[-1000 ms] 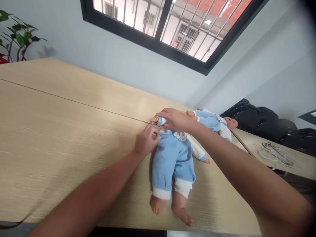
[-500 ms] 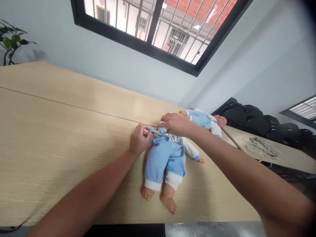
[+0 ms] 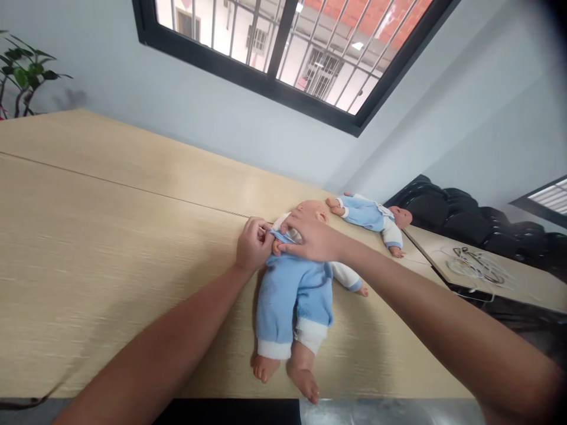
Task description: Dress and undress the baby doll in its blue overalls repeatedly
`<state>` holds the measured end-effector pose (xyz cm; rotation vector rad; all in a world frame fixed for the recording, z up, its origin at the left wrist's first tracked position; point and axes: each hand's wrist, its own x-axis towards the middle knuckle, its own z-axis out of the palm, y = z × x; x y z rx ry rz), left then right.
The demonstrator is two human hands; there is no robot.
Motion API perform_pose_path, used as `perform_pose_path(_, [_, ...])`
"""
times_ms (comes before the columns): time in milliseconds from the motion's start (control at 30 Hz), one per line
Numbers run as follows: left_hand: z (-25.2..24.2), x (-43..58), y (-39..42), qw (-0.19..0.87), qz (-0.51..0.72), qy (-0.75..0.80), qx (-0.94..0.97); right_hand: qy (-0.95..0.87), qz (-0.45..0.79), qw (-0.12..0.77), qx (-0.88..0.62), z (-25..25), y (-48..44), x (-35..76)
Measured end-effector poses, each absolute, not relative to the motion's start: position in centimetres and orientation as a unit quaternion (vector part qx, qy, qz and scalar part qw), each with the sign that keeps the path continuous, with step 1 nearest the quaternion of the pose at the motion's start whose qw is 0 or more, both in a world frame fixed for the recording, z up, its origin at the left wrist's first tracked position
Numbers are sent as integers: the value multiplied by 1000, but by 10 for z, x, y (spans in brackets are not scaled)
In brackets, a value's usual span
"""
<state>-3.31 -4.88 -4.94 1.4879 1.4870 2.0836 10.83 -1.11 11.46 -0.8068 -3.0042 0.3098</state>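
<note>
A baby doll [image 3: 312,208] in blue trousers [image 3: 279,289] and a white top lies on its back, feet toward me. My left hand [image 3: 254,243] pinches a blue strip of its clothing beside the doll's small hand [image 3: 277,247]. Across the doll's chest lies my right hand [image 3: 310,236], its fingers curled on the doll's sleeve and arm by that strip; part of the chest is hidden under it.
A second doll [image 3: 365,213] in blue and white lies farther back on the wooden table [image 3: 133,236]. Tangled cables [image 3: 476,265] lie on another table at the right, near stacked black chairs [image 3: 420,203]. A plant [image 3: 29,71] stands at the far left.
My right hand has shifted down toward the doll's waist, and the doll's head now shows behind it. My left hand stays at the blue strip. The view has shifted slightly.
</note>
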Motion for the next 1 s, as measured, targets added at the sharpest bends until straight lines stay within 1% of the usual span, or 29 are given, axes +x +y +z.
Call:
perform_pose_path(67, [-49,-33,-49,100,699,504,497,-951,101,-10,-294,112,-21,109])
perform_pose_path(167, [-49,-34,-50,122,685,515,500,-918,177,-14,-354,107,-28,112])
perform_pose_path(233, [-48,-34,-52,133,669,531,502,-904,217,-16,-367,106,-28,114])
perform_pose_path(300, [-47,-34,-53,130,654,545,508,-907,205,-21,-369,105,-25,116])
perform_pose_path(367, [-47,-34,-54,116,650,545,517,-922,126,-19,-366,106,-22,115])
perform_pose_path(433, [-47,-33,-53,115,653,534,525,-935,10,-11,-353,108,-20,114])
perform_pose_path(533, [-52,-33,-49,189,654,508,528,-946,-158,-10,-282,110,-18,113])
perform_pose_path(600, [-56,-32,-46,242,652,502,514,-952,-217,-20,-214,109,-16,116])
perform_pose_path(633, [-58,-32,-44,254,653,503,506,-956,-225,-24,-186,108,-14,117])
perform_pose_path(700, [-61,-33,-42,254,660,508,491,-968,-200,-20,-154,104,-9,120])
perform_pose_path(767, [-63,-34,-41,252,664,508,487,-979,-113,-2,-171,101,-4,120])
perform_pose_path(900, [-61,-34,-41,257,663,501,494,-937,116,51,-325,104,5,113])
perform_pose_path(933, [-60,-34,-42,257,664,496,496,-923,153,44,-351,106,6,110])
perform_pose_path(1000, [-58,-33,-43,258,668,487,500,-898,210,1,-388,113,8,104])
